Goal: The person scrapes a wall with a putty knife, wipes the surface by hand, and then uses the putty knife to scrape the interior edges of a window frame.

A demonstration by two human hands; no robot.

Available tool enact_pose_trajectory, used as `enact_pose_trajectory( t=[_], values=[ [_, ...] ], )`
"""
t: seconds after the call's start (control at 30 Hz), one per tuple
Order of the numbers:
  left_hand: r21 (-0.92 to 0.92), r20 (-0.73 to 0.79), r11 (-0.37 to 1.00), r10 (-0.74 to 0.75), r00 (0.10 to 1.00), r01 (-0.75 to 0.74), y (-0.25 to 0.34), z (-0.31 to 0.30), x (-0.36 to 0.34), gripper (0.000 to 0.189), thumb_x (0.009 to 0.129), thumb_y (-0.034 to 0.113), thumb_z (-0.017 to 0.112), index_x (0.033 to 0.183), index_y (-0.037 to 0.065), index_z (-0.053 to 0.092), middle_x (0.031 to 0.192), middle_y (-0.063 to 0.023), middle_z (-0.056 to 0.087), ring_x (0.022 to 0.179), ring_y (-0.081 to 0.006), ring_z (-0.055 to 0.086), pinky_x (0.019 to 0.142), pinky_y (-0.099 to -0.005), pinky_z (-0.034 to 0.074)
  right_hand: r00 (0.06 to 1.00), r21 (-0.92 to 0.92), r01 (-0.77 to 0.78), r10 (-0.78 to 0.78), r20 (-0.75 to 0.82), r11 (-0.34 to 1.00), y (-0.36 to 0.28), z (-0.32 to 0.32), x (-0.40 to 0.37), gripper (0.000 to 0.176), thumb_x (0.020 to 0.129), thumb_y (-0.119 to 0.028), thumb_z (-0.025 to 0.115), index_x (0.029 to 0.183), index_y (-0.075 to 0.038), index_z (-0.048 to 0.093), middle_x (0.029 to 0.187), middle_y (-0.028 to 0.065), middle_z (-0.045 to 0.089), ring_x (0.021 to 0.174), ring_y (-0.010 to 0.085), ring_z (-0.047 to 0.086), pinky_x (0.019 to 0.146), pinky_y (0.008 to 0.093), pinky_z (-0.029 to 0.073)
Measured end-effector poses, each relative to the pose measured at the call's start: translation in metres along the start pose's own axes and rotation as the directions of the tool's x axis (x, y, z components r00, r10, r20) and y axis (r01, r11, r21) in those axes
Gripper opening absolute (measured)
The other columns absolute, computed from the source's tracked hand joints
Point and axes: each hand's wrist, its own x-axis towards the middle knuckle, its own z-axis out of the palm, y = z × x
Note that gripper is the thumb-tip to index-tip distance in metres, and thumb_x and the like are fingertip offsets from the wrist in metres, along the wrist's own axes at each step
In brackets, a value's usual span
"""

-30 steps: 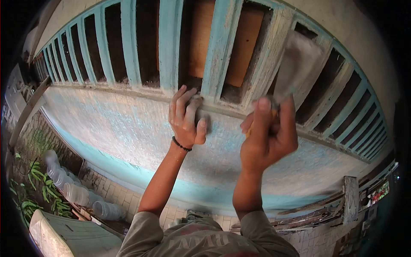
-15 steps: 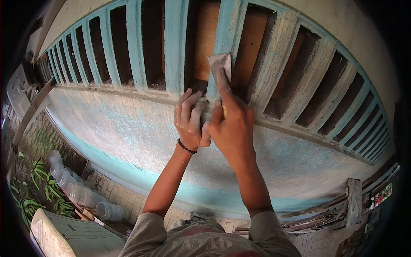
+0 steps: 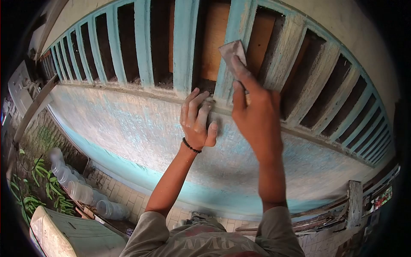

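While the left hand (image 3: 196, 123) rests loosely bent fingers at the sill (image 3: 160, 95), seemingly empty, the right hand (image 3: 257, 113) holds a scraper (image 3: 230, 48), index finger along its blade. From that grip, the scraper points up and left, its blade over a blue slat (image 3: 240, 21), at a slant to the slat's length.

The left hand (image 3: 198, 124) is holding its fingers (image 3: 202, 115) bent, thumb (image 3: 211, 134) standing apart; the right hand (image 3: 259, 115) is gripping, index finger (image 3: 245, 76) stretching forward. The 2 forearms (image 3: 175, 180) are pointing forward.
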Motion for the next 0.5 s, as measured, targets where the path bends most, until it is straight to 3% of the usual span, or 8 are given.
enact_pose_trajectory(
  t=[0.03,0.07,0.17,0.2,0.3,0.4,0.5],
  values=[
    [0.003,0.010,1.000,-0.007,1.000,0.007,0.001,-0.001,0.000,0.057,0.101,0.045,0.043,0.110,-0.005,0.069,0.128,-0.0261,0.067,0.128,-0.0501,0.058,0.108,-0.0569,0.046,0.999,-0.060,0.048,-0.048,0.002,0.997,0.003,-0.009,0.004,0.047,0.099,-0.007,0.064,0.145,-0.015,0.065,0.105,0.0266,0.076,0.085,0.0428,0.076,0.082,0.0475,0.060],
    [0.003,0.020,1.000,-0.014,1.000,0.014,0.002,-0.002,0.000,0.058,0.103,0.045,0.042,0.111,-0.006,0.068,0.128,-0.0272,0.067,0.128,-0.0507,0.058,0.108,-0.0580,0.046,0.993,-0.001,-0.054,0.054,0.109,0.999,-0.001,-0.023,0.014,0.049,0.098,-0.008,0.067,0.146,-0.015,0.064,0.110,0.0257,0.076,0.092,0.0433,0.076,0.087,0.0467,0.059],
    [0.003,0.015,1.000,-0.020,1.000,0.020,0.003,0.000,-0.001,0.059,0.104,0.046,0.040,0.112,-0.006,0.067,0.128,-0.0280,0.067,0.128,-0.0512,0.059,0.108,-0.0587,0.045,0.991,-0.072,0.125,-0.120,0.066,0.990,0.013,-0.043,0.037,0.051,0.097,-0.007,0.068,0.147,-0.016,0.064,0.109,0.0251,0.076,0.092,0.0424,0.076,0.089,0.0462,0.059],
    [0.004,0.009,1.000,-0.018,1.000,0.018,0.002,0.000,-0.001,0.059,0.104,0.046,0.040,0.112,-0.006,0.067,0.128,-0.0278,0.067,0.128,-0.0511,0.059,0.108,-0.0585,0.045,0.987,-0.007,0.102,-0.100,0.124,0.995,0.017,-0.047,0.041,0.050,0.097,-0.008,0.068,0.146,-0.017,0.065,0.106,0.0255,0.076,0.085,0.0415,0.076,0.086,0.0453,0.059],
    [-0.003,0.007,1.000,-0.022,1.000,0.022,0.003,0.000,0.001,0.059,0.104,0.046,0.040,0.111,-0.006,0.068,0.128,-0.0273,0.067,0.128,-0.0506,0.059,0.108,-0.0581,0.046,0.974,-0.268,0.090,-0.028,0.224,0.959,0.007,-0.055,0.029,0.047,0.097,-0.008,0.068,0.143,-0.016,0.067,0.106,0.0251,0.077,0.083,0.0402,0.076,0.086,0.0452,0.059],
    [-0.001,0.011,1.000,-0.022,1.000,0.022,0.002,0.000,-0.001,0.058,0.104,0.046,0.041,0.111,-0.005,0.068,0.128,-0.0269,0.067,0.128,-0.0500,0.059,0.108,-0.0578,0.046,0.964,-0.359,0.086,0.014,0.267,0.929,0.002,-0.062,0.045,0.047,0.098,-0.011,0.068,0.145,-0.017,0.066,0.101,0.0222,0.078,0.080,0.0382,0.074,0.085,0.0453,0.058],
    [0.002,0.013,1.000,-0.016,1.000,0.016,0.002,0.000,0.000,0.058,0.103,0.046,0.041,0.111,-0.004,0.069,0.128,-0.0264,0.067,0.128,-0.0494,0.059,0.107,-0.0568,0.046,0.942,-0.436,0.316,-0.224,0.250,0.843,0.006,-0.071,0.077,0.048,0.099,-0.014,0.067,0.147,-0.019,0.065,0.092,0.0198,0.076,0.081,0.0333,0.070,0.083,0.0473,0.057]
  ],
)
